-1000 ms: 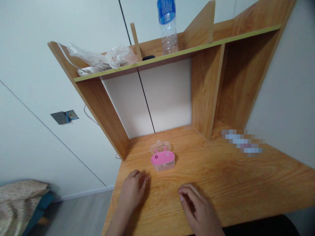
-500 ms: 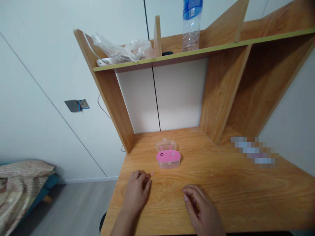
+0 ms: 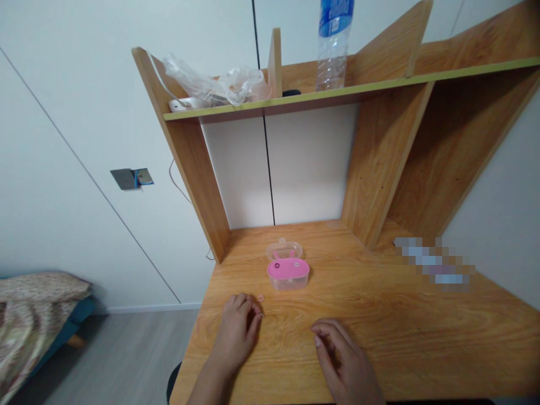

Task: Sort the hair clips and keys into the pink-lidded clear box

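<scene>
Thumb and fingertips of my left hand [image 3: 237,332] are pinched together low over the desk, with the pale edge of a small rubber band [image 3: 262,316] showing at their tips. Just beyond them lies a pink rubber band [image 3: 260,298]. Loosely curled, my right hand [image 3: 348,360] rests on the desk with a gap between thumb and fingers and nothing visible in it. Behind both hands stands a clear plastic box [image 3: 289,281] with a pink inner cover [image 3: 289,269]. A dark ring [image 3: 277,265] and a pale ring [image 3: 296,264] show on that cover. Its clear lid [image 3: 284,249] is tipped back.
The wooden desk [image 3: 291,360] carries a shelf [image 3: 304,104] above, holding a plastic bag [image 3: 228,87] and a water bottle [image 3: 333,56]. A blurred-out item [image 3: 434,261] lies at right. A bed [image 3: 37,326] stands at far left.
My left hand has drawn slightly back from the pink rubber band, and a small pale band edge now shows at its fingertips. My right hand has hardly moved.
</scene>
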The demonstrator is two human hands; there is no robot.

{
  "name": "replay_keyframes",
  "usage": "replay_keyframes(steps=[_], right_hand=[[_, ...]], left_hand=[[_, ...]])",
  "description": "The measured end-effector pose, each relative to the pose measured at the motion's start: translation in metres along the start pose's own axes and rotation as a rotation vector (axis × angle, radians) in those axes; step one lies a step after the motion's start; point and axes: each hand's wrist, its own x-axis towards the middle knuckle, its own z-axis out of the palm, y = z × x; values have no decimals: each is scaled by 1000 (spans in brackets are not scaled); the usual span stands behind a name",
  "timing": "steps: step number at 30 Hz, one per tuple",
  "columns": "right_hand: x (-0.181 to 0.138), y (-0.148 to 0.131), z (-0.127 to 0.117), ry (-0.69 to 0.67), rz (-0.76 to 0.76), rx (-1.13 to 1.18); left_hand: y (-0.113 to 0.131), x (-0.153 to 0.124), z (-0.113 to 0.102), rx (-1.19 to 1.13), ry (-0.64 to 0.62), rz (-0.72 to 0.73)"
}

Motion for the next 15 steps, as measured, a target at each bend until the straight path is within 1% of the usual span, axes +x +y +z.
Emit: replay_keyframes(steps=[8, 15], right_hand=[[-1, 0, -1, 6, -7, 10], [-2, 1, 1, -8, 1, -8]], left_hand=[[-15, 1, -1, 171, 95, -212], [-17, 1, 4, 240, 102, -284]])
